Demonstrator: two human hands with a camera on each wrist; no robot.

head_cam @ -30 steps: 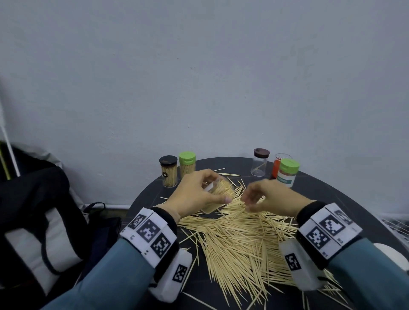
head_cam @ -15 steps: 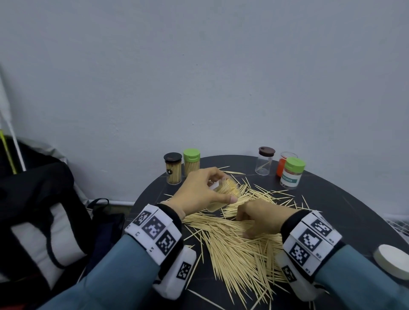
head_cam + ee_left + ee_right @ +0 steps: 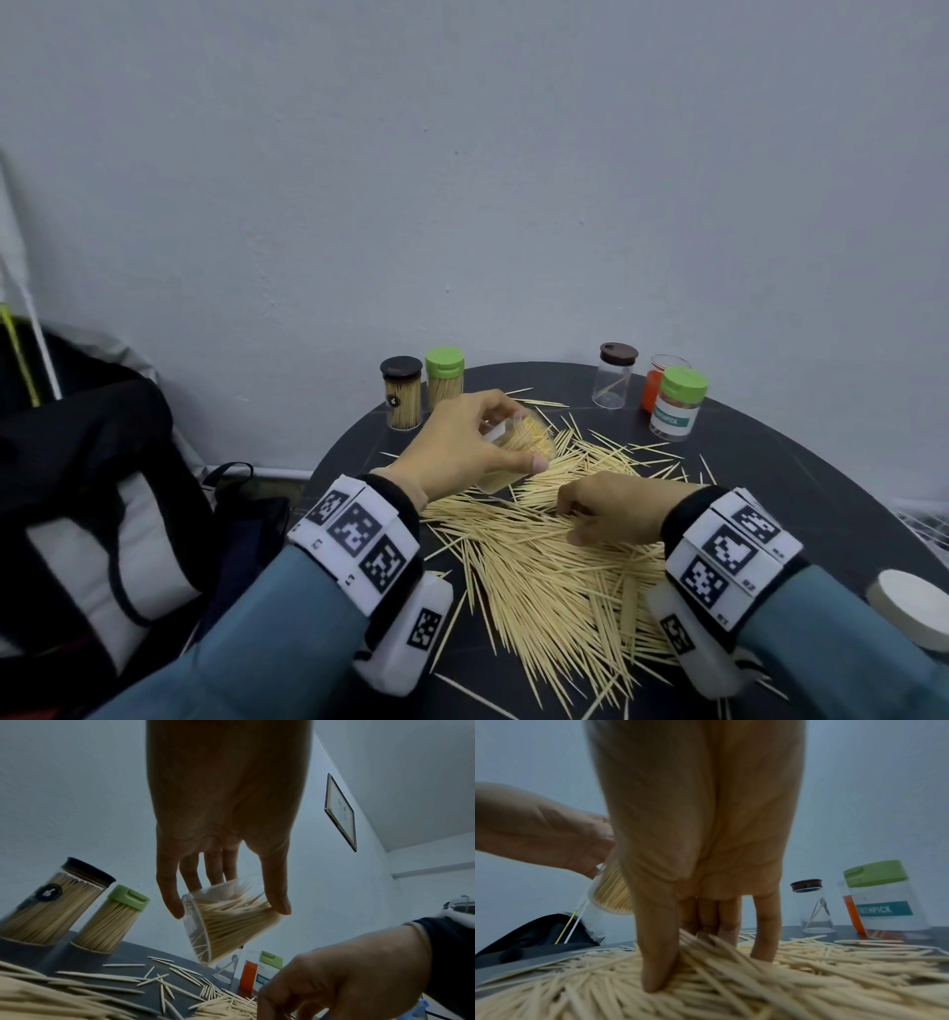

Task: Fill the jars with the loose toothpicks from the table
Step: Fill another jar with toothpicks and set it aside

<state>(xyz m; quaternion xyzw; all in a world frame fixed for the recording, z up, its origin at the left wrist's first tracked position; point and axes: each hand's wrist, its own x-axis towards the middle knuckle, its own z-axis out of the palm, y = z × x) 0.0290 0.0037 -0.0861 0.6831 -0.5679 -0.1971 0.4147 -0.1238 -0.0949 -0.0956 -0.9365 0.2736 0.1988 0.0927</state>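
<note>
- A black and white bag [image 3: 77, 514] sits off the desk at 9 o'clock.
- Two full jars stand at the far rim at 11 o'clock: a dark-lidded jar [image 3: 401, 393] and, just beside it, a green-lidded jar [image 3: 444, 379].
- The left hand [image 3: 462, 447] grips a clear jar [image 3: 226, 921], thumb on one side and fingers on the other. The jar is tilted, lifted off the round dark desk [image 3: 801, 493], and mostly full of toothpicks.
- The loose toothpicks [image 3: 554, 580] lie in a big pile in the middle of the desk, with a few strays toward 12 o'clock.
- The right hand [image 3: 611, 514] is down on the pile, thumb and fingers pressed into the toothpicks and pinching at some of them.
- At 1 o'clock stand a nearly empty jar [image 3: 613, 377] with a dark lid, an orange jar [image 3: 655, 385] and a labelled green-lidded jar [image 3: 677, 406].
- A white lid [image 3: 909, 606] lies at 4 o'clock near the rim.
</note>
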